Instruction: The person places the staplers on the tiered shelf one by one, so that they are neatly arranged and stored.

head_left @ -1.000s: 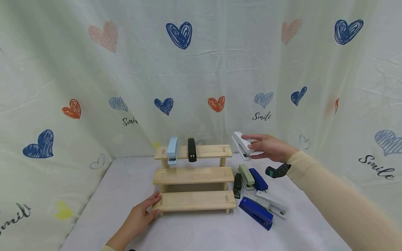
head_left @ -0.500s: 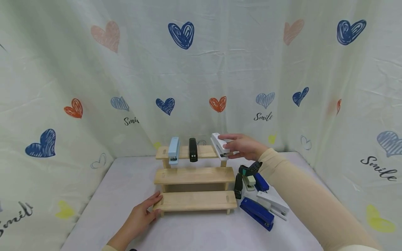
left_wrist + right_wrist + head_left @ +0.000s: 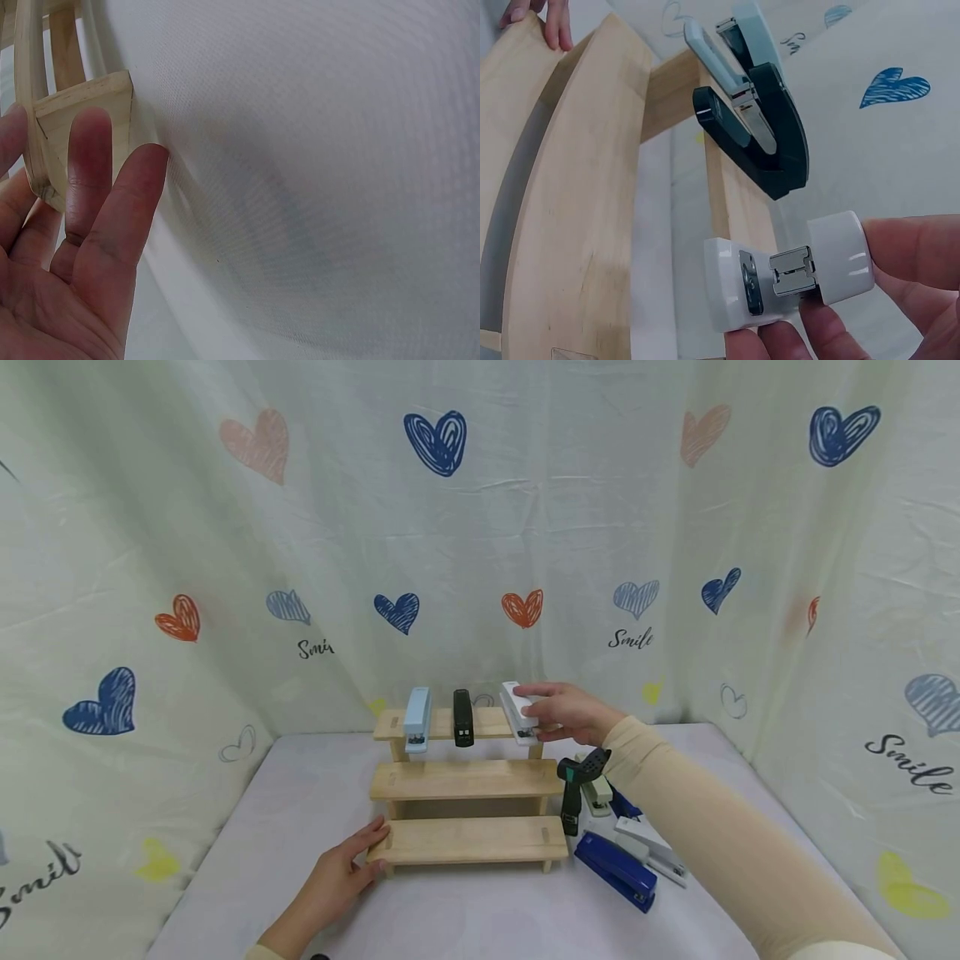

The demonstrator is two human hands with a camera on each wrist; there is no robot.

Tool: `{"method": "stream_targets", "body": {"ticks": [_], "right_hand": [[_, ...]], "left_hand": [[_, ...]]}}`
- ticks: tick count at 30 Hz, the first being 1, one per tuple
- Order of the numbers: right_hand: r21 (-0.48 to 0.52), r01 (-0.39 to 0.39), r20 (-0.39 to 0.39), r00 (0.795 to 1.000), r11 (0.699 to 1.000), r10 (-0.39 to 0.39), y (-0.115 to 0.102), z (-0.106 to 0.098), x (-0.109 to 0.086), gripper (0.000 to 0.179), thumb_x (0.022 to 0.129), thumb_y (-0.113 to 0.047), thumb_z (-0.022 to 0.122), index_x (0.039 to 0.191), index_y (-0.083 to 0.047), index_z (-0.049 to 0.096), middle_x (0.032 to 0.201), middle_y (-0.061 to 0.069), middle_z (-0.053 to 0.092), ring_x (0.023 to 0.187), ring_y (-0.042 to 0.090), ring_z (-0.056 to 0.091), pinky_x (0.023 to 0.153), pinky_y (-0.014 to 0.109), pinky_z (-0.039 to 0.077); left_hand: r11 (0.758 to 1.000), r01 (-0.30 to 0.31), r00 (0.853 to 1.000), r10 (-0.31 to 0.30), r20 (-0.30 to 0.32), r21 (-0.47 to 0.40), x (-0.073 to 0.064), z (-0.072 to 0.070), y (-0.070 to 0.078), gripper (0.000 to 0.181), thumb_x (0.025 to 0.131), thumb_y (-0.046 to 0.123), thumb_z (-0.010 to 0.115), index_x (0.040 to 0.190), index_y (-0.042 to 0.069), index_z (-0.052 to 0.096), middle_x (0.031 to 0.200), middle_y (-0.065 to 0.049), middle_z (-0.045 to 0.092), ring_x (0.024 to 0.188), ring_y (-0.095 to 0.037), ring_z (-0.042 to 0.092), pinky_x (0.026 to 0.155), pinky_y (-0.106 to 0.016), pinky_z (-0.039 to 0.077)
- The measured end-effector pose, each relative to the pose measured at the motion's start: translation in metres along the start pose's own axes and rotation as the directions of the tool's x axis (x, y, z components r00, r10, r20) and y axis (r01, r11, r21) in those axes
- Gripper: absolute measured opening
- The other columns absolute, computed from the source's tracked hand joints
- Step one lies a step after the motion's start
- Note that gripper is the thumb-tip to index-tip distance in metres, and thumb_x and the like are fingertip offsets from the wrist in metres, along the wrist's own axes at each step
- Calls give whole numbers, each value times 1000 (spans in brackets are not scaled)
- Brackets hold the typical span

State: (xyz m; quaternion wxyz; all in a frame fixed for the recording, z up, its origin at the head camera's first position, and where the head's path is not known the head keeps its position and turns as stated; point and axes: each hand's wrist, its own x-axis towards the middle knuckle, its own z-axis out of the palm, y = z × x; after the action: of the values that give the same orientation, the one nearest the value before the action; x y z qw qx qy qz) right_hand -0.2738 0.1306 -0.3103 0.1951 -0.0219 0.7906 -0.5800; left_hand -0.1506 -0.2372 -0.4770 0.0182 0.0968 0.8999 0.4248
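My right hand [image 3: 573,712] holds a white stapler [image 3: 517,714] at the right end of the top shelf of a three-tier wooden stand [image 3: 465,781]. In the right wrist view, thumb and fingers grip the white stapler [image 3: 840,259] by its sides, its front end facing the camera. A light blue stapler [image 3: 417,718] and a black stapler [image 3: 462,718] sit on the same shelf to the left. My left hand [image 3: 341,877] pinches the left end of the lowest shelf; in the left wrist view, two fingers of the left hand [image 3: 90,247] stand off the wood.
Right of the stand lie a dark blue stapler [image 3: 615,870], a white stapler [image 3: 651,847], a small black stapler [image 3: 572,806], a pale green stapler [image 3: 598,795] and another blue stapler [image 3: 624,803], partly behind my right forearm. A heart-printed curtain [image 3: 480,527] hangs behind the white table [image 3: 300,793].
My right hand has carried the white stapler leftward from beyond the stand's right side onto the top shelf, settling slightly further left and lower. My left hand has stayed on the lowest shelf.
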Motion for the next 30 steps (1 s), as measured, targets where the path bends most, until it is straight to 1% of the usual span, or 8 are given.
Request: {"method": "stream_targets", "body": {"ticks": [5,8,16,21,24,30], "right_hand": [[-8,-2,-11,1000,1000,2,0,3,3,49,100,-10,60,148,-17,51,131,19,53,102,30,57,86,44,52],[-16,1,-10,1000,1000,-2,1,3,3,49,100,-12,60,148,-18,50,131,19,53,100,29,57,83,41,53],[-16,32,8,999,999,-32,6,1,7,50,100,-18,62,149,-19,49,138,16,49,106,30,57,88,43,52],[-39,53,-1,999,998,-53,7,0,5,49,100,-19,62,148,-20,50,138,15,50,110,30,58,88,42,53],[-37,51,-6,999,998,-52,8,0,4,49,100,-20,62,147,-22,51,138,14,50,110,30,58,87,41,53],[-46,55,-4,998,997,-56,10,1,5,49,100,-20,62,147,-21,51,141,14,48,110,30,57,86,40,54]], "left_hand": [[1000,1,1000,-1,3,-1,0,0,0,50,91,13,74,138,4,59,152,-11,44,53,-8,48,56,-24,48],[1000,1,1000,-1,-6,4,0,0,1,50,90,12,74,137,5,60,152,-11,45,53,-8,48,56,-24,47],[999,37,999,-37,-37,21,1,1,2,49,89,9,75,136,8,62,151,-7,47,54,-9,49,56,-24,47],[999,33,999,-31,-45,29,3,2,2,51,88,11,76,137,9,61,150,-6,48,57,-8,45,57,-25,45],[999,34,999,-32,-41,27,3,3,2,52,89,10,76,138,9,61,150,-5,48,59,-8,45,58,-24,46],[999,37,998,-36,-45,32,2,4,-1,51,88,9,76,137,9,62,150,-5,49,55,-9,45,56,-24,46]]}}
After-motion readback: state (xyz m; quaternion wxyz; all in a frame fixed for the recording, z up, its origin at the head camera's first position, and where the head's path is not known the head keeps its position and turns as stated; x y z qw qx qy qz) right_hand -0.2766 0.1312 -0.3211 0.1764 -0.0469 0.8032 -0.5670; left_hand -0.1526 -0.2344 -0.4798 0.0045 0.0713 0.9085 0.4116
